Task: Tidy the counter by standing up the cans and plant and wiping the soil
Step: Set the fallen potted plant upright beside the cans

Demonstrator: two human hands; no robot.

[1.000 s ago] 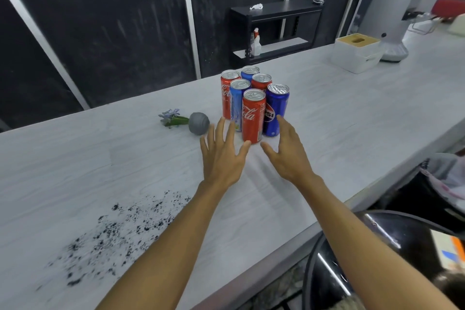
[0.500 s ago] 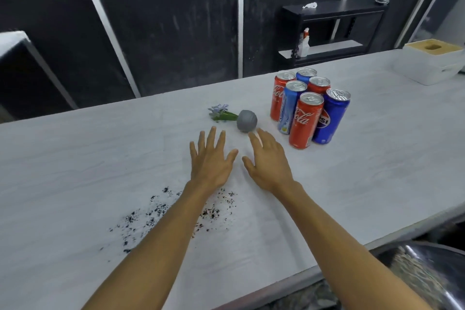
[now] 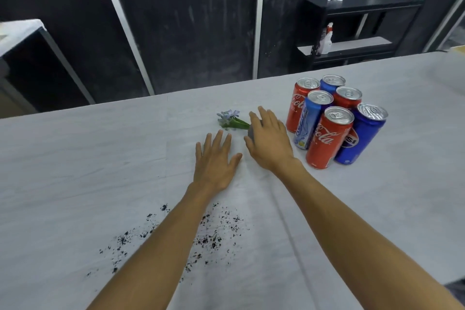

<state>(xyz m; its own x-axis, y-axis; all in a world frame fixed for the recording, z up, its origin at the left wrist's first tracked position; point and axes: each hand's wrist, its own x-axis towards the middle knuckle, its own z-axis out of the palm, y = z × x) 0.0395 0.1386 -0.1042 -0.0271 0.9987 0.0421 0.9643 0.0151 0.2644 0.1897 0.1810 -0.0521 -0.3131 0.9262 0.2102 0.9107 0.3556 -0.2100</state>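
Several red and blue cans (image 3: 329, 138) stand upright in a tight cluster on the pale counter (image 3: 75, 171). Left of them a small plant lies on its side, its purple flower and green stem (image 3: 229, 118) pointing left. Its grey pot (image 3: 251, 131) is almost hidden under my right hand (image 3: 269, 141), which is cupped over it with the thumb at the pot's near side. My left hand (image 3: 216, 161) rests flat and open on the counter just left of that, holding nothing. Dark soil (image 3: 214, 236) is scattered near the front edge, under and around my left forearm.
A black shelf unit (image 3: 359, 30) with a white spray bottle (image 3: 325, 40) stands behind the counter at the right. A white-topped cabinet (image 3: 20, 30) sits at the far left. Dark wall panels run behind. The counter's front edge drops off at the lower right.
Both hands moved left from the cans toward the lying plant. My right hand has come down over the grey pot. My head turned left, so the cans now sit to the right.
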